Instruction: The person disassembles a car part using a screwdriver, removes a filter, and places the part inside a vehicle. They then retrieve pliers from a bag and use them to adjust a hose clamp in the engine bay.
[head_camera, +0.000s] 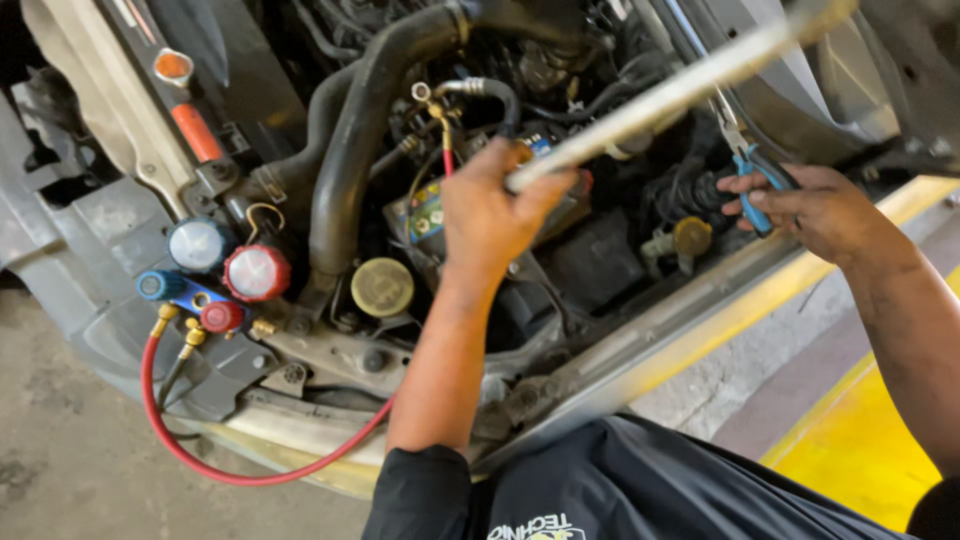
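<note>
The long pale metal rod (690, 85) runs off the top edge at one o'clock, so its far end cannot be seen, and its near end is buried in the closed left hand (490, 215). That hand covers much of the dark battery with a coloured label (425, 212) behind it. The blue-handled pliers (752, 185) are blurred; their tips vanish among dark hoses at twelve o'clock, and the right hand (825, 210) wraps the handles. The thin red rubber hose (230, 470) slips behind the left forearm at five o'clock. The gauge dials (257, 272) are too glared to read.
</note>
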